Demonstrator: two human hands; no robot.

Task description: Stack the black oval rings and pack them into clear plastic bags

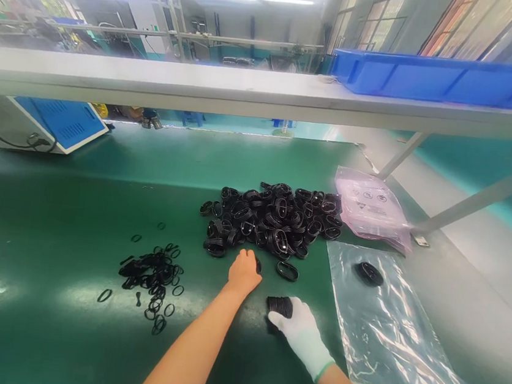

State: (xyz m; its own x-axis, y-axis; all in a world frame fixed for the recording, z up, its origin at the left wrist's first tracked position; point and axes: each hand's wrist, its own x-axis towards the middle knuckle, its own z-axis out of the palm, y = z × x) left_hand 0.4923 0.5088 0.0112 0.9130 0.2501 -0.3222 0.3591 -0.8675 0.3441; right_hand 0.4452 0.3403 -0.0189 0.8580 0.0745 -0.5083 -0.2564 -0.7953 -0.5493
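Green work mat [70, 238]: large heap of black oval rings [271, 218] at centre. Left hand [244, 272], bare, fingers curled down at the heap's 6 o'clock edge, touching a ring there; whether it grips one cannot be told. Right hand [300, 332], white-gloved, fingers closed around a stack of rings [280, 306] at its 10 o'clock. Loose ring [287, 271] between hands and heap. Thin rings [151, 275] at 9 o'clock; clear bag [396, 343] at 3 o'clock.

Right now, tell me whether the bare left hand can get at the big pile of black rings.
Probably yes: the left hand already rests at the near edge of the pile of black rings, nothing lying between them.
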